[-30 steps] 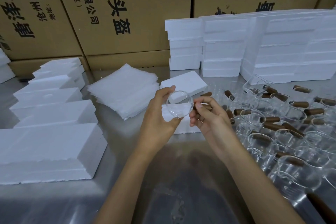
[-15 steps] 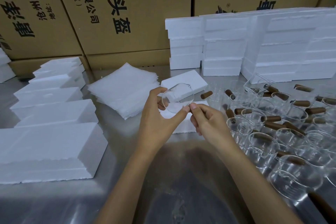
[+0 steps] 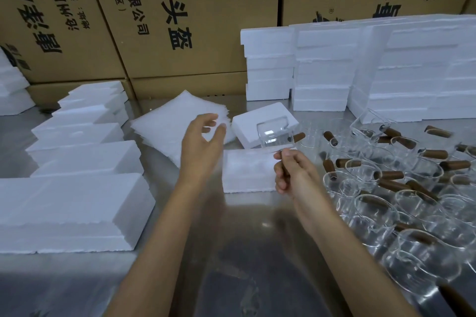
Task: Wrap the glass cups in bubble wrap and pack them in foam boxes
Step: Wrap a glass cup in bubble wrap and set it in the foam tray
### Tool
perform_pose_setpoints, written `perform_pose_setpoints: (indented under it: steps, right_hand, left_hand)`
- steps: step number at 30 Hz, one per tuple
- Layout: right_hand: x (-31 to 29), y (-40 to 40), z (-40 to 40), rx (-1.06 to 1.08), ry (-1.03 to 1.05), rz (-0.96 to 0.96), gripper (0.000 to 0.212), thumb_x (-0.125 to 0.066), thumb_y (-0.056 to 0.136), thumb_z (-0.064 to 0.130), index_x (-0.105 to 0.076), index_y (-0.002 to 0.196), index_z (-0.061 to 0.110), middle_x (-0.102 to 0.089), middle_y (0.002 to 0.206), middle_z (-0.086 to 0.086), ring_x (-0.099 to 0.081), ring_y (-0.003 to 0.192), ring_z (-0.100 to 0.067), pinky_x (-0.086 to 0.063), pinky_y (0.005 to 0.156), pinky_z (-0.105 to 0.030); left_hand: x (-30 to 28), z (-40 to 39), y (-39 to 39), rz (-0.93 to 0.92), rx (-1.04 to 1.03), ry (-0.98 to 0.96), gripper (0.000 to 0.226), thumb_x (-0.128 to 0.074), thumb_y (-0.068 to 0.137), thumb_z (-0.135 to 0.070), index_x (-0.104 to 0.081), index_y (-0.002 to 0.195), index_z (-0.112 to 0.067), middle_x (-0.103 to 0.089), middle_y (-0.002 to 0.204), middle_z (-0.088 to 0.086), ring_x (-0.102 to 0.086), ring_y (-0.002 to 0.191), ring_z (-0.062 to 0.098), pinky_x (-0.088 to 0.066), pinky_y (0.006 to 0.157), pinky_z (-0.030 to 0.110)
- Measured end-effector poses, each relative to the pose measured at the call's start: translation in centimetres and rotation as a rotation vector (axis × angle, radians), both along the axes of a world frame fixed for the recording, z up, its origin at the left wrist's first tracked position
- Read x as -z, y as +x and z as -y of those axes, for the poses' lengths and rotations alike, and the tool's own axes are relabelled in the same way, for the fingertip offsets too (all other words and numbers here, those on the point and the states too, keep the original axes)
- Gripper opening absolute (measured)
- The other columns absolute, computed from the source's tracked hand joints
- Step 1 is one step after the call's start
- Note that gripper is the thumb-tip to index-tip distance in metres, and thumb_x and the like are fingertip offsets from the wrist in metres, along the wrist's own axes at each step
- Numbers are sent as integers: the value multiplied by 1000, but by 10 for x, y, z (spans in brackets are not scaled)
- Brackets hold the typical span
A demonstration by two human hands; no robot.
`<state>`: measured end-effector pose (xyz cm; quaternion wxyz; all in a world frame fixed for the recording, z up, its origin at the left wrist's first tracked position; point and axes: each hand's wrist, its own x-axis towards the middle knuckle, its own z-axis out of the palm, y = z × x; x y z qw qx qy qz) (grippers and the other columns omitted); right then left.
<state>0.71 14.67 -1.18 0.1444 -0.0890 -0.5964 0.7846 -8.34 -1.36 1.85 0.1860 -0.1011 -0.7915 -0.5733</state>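
- steel table [image 3: 244, 252]: carries everything in reach and extends below both forearms.
- closed foam boxes [image 3: 381, 67]: stacked beyond the right hand, against the cardboard cartons [image 3: 180, 15]; further foam pieces [image 3: 69, 208] lie in a row outboard of the left arm.
- loose glass cups [image 3: 417, 188]: clear bodies with brown handles, crowded outboard of the right hand; nearest to that hand.
- bubble wrap stack [image 3: 175, 123]: flat white sheets lying just beyond and under the left hand; the left hand is clearly the nearer one.
- open foam box [image 3: 247, 170]: sits between the two hands, just ahead of them; a second foam piece [image 3: 260, 121] lies directly behind it.
- held glass cup [image 3: 275, 134]: raised above the open foam box, unwrapped, handle pointing outboard to the right.
- right hand [image 3: 293, 175]: fingers closed, pinching the held glass cup at its lower edge.
- left hand [image 3: 201, 147]: fingers spread and empty, hovering over the near corner of the bubble wrap stack, well clear of the cup.
- judgement: the next action is likely a one-sheet pick by the left hand; sheets may cling together.
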Motion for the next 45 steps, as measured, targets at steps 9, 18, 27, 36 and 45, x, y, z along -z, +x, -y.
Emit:
perform_pose_setpoints:
  steps: [9,18,27,36,45]
  right_hand:
    - [0,-5,-5,77,-52,-25,14,-52,101,23,-60,97,11,-55,58,4,-44,46,-10,-39,44,-22]
    - [-2,-9,-8,98,-150,-29,14,-52,101,22,-57,100,9,-55,56,3,-43,44,-12,-38,44,-24]
    - [-12,-3,-13,124,-213,-109,12,-48,103,17,-57,100,9,-55,57,1,-45,46,-13,-41,44,-23]
    - [-5,-4,-11,145,-180,-83,12,-49,103,17,-57,103,7,-55,56,0,-45,45,-13,-41,44,-24]
    - [0,-9,-14,152,-165,-62,14,-51,102,20,-55,93,10,-56,55,0,-46,44,-14,-40,43,-25]
  left_hand:
    - [-11,18,-117,283,-369,-505,33,-51,98,-12,-61,127,-2,-54,136,19,-46,129,35,-38,102,36]
    - [-22,15,-88,42,-453,-495,23,-53,93,-4,-75,94,-7,-67,109,14,-57,108,33,-49,92,48]
    - [-37,38,13,153,208,-449,26,-69,90,-7,-69,75,-29,-69,80,-17,-61,72,-4,-43,66,8]
    - [11,-18,37,95,72,-603,11,-59,95,-31,-63,95,-20,-57,98,-3,-53,100,18,-43,80,31]
    - [37,-40,38,12,-4,-667,27,-64,81,-45,-54,85,-20,-52,96,-5,-43,99,17,-41,78,31]
